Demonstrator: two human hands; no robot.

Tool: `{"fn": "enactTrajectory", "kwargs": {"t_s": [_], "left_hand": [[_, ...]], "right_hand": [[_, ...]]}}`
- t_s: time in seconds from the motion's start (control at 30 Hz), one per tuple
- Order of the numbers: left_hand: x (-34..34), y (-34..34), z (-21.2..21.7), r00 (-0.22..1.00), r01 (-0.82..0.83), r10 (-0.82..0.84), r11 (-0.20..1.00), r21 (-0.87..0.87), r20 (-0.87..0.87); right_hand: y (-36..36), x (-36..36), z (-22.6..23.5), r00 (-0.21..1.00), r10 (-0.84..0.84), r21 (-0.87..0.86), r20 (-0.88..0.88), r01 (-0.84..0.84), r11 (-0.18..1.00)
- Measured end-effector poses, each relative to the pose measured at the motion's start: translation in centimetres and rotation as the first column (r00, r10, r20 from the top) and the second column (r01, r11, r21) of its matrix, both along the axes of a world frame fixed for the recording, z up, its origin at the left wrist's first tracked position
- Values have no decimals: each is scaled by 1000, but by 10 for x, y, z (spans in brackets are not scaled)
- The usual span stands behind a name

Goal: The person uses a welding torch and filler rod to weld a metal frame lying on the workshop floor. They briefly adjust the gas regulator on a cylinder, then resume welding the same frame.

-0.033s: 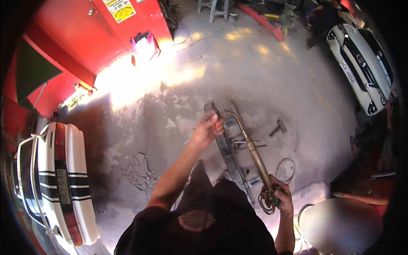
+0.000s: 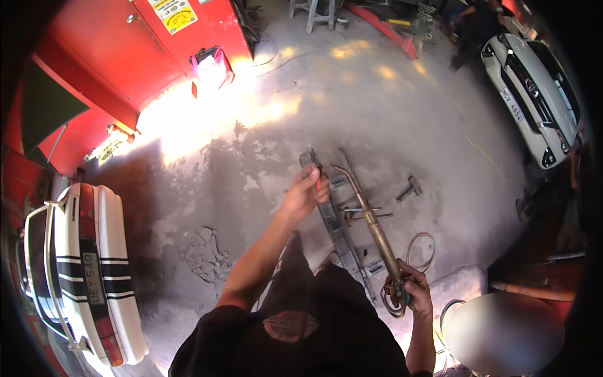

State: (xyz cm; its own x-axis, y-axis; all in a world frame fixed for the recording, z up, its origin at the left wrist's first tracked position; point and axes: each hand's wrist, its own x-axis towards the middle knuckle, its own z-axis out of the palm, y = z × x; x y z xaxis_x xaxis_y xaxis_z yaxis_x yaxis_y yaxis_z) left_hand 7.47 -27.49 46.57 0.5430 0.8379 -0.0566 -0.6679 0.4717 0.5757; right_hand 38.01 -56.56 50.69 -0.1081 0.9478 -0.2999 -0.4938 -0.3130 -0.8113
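Observation:
My right hand [image 2: 414,289] is closed around the valve end of a long brass gas torch [image 2: 374,227]. The torch slants up and away to the left, and its bent tip ends close to my left hand. Fingers and thumb of my left hand [image 2: 308,190] pinch a small red object [image 2: 319,183] shaped like a lighter, mostly hidden by the fingers. Below the hands, a long dark metal frame [image 2: 339,235] with two rails and cross pieces lies on the floor. Several thin metal rods [image 2: 370,217] rest across it. A hammer [image 2: 409,188] lies to its right.
A white car with black stripes [image 2: 114,301] stands at left, another white car [image 2: 534,94] at far right. Looped hoses [image 2: 421,250] lie beside my right hand. Broken floor pieces [image 2: 207,257] are at left. At lower right are a blurred round shape [image 2: 505,333] and a person's arm [image 2: 534,291].

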Motion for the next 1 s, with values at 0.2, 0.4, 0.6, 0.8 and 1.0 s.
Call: {"fn": "enactTrajectory", "kwargs": {"t_s": [0.2, 0.4, 0.6, 0.8, 1.0], "left_hand": [[-1, 45, 8, 996, 60, -68, 990, -124, -59], [-5, 67, -16, 979, 149, -167, 977, -151, -118], [3, 78, -28, 987, 152, -161, 959, -238, -17], [15, 84, -36, 977, 203, -212, 952, -230, -13], [35, 38, -34, 956, 215, -257, 941, -259, -141]], "right_hand": [[33, -18, 7, 999, -46, -66, 1, 46, 997], [55, -42, 6, 989, -137, -67, -47, 134, 989], [61, -52, 8, 985, -170, -89, -1, 169, 982], [55, -42, 7, 990, -135, -139, 47, 141, 980], [50, -26, 11, 980, -193, -141, 48, 198, 970]]}}
